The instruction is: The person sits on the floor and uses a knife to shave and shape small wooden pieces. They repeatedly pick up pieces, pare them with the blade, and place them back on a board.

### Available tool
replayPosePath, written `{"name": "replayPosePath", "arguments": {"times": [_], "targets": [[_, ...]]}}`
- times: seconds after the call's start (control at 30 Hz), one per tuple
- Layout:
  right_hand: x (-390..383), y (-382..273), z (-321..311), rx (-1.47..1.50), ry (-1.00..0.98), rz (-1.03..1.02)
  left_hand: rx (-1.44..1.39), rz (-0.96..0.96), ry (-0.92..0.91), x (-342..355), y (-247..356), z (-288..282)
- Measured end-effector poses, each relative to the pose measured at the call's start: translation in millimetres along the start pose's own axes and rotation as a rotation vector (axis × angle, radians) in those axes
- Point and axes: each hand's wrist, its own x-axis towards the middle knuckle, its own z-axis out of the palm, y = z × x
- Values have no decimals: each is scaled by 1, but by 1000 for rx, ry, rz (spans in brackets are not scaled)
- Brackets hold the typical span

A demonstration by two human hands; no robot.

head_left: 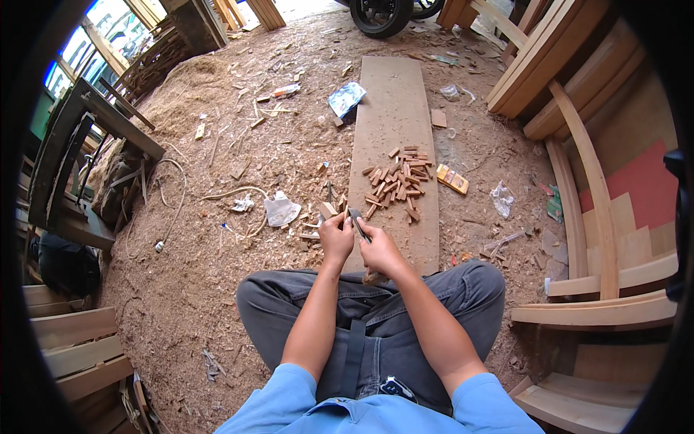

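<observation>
Both hands meet over the near end of a long brown board (394, 94) lying on the floor. My left hand (337, 240) is closed on a small wooden piece (345, 215), whose far end shows past the fingers. Wrapped round a dark-bladed hand tool, likely a knife (356, 218), my right hand (381, 252) holds the blade against or close beside that piece. A pale wood block (328, 210) shows just beyond my left fingers; whether I hold it cannot be seen. Just ahead, a heap of small cut wooden pieces (399, 178) lies on the board.
Sawdust and shavings cover the floor (181, 289). A yellow packet (452, 179) lies right of the board, a blue-and-white packet (346, 98) at its left edge. Wooden frames (607, 195) stand at the right, planks (79, 354) at the left, a motorbike wheel (381, 16) far ahead.
</observation>
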Motion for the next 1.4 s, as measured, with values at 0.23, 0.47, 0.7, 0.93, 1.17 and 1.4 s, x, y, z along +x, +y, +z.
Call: {"name": "replayPosePath", "arguments": {"times": [0.23,0.47,0.7,0.93,1.17,1.4], "targets": [[-2,-3,-1,95,-35,42,-100,-123,-30,1,8,-5],[-7,-6,-4,115,-97,32,-168,-95,-24,2,12,-7],[-10,-10,-9,117,-111,51,-54,-8,-21,5,5,-4],[-6,-3,-11,75,-124,74,-27,64,16,3,11,-9],[9,18,9,182,-60,66,9,49,-35,3,8,-10],[44,28,-13,285,229,-14,-74,159,-73,-17,33,2]]}}
